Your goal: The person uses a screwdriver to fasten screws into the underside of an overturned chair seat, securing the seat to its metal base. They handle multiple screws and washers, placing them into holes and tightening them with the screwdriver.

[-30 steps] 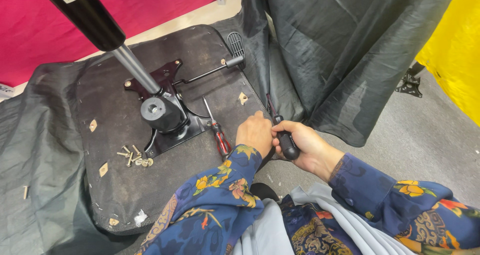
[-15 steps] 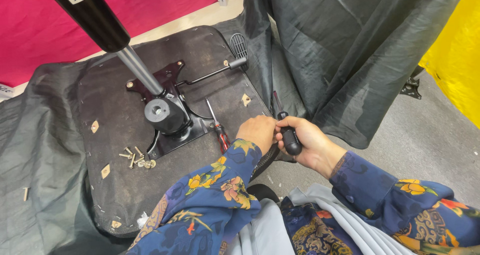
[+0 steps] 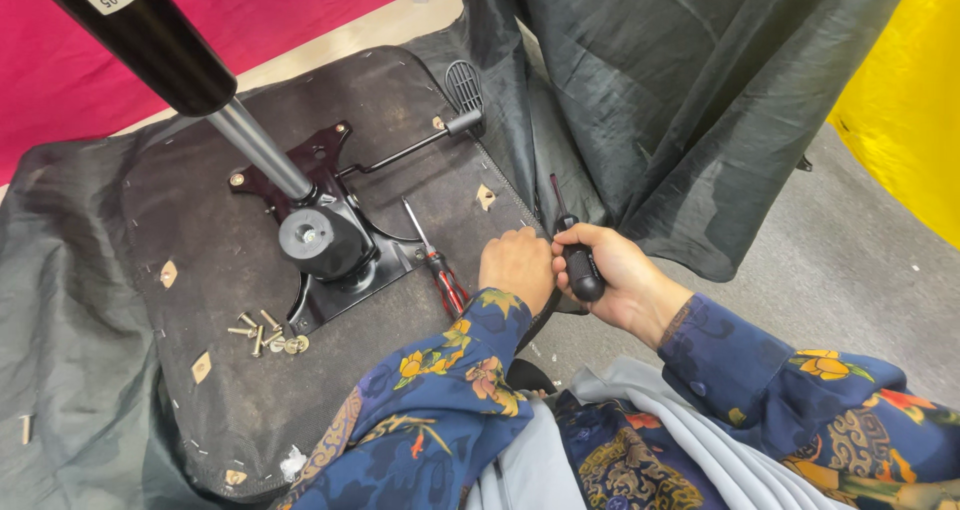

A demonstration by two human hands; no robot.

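An upturned chair seat (image 3: 210,220) lies under me, dark underside up, with a black metal mechanism plate (image 3: 330,245) and a gas cylinder (image 3: 190,80) rising from it. My right hand (image 3: 610,270) is shut on a black-handled screwdriver (image 3: 578,260) whose tip points at the seat's right edge. My left hand (image 3: 517,267) rests fisted on that same edge beside it. A red-handled screwdriver (image 3: 440,270) lies on the seat just left of my left hand. Loose bolts and washers (image 3: 265,332) sit in a small heap near the plate.
Dark grey fabric (image 3: 650,90) hangs over the chair back at the upper right. A lever with a black paddle (image 3: 462,85) sticks out from the mechanism. Grey carpet (image 3: 850,270) lies to the right, a yellow surface (image 3: 910,80) beyond it, pink cloth (image 3: 60,80) at the top left.
My view has shifted slightly. Both hands stay at the seat's right edge, and the black-handled screwdriver has tilted a little more upright in my right hand.
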